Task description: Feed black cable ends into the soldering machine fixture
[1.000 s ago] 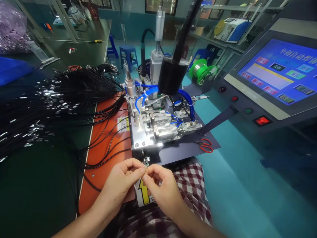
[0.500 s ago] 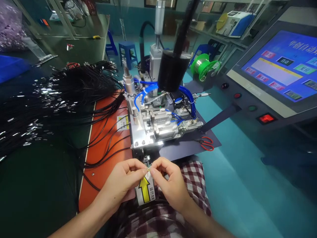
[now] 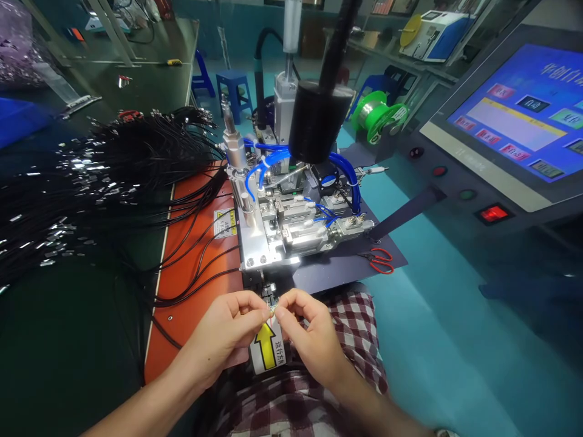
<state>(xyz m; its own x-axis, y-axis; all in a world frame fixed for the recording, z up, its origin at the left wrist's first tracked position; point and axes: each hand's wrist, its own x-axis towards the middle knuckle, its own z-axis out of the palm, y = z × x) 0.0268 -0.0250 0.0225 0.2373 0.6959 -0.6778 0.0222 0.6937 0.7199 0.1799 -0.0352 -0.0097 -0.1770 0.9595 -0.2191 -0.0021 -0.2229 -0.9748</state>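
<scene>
Thin wires (image 3: 272, 309) show between the fingertips of both hands, close to the front edge of the metal machine (image 3: 268, 243). My left hand (image 3: 237, 325) pinches them from the left, thumb against forefinger. From the right, my right hand (image 3: 307, 321) is closed in a pinch on the same spot. Just below the fingertips is a white label with a yellow arrow (image 3: 268, 349). The far ends of the wires are too small to make out.
Black cables (image 3: 155, 145) with shiny ends lie in a heap on the left and trail over the orange surface (image 3: 182, 243). Red-handled scissors (image 3: 381, 261), a green spool (image 3: 376, 115) and a touch screen (image 3: 523, 121) are on the right. A black cylinder (image 3: 321, 121) hangs above the machine.
The camera view has shifted slightly. Both hands keep nearly the same place and stay pinched, with only slight movement at the fingertips.
</scene>
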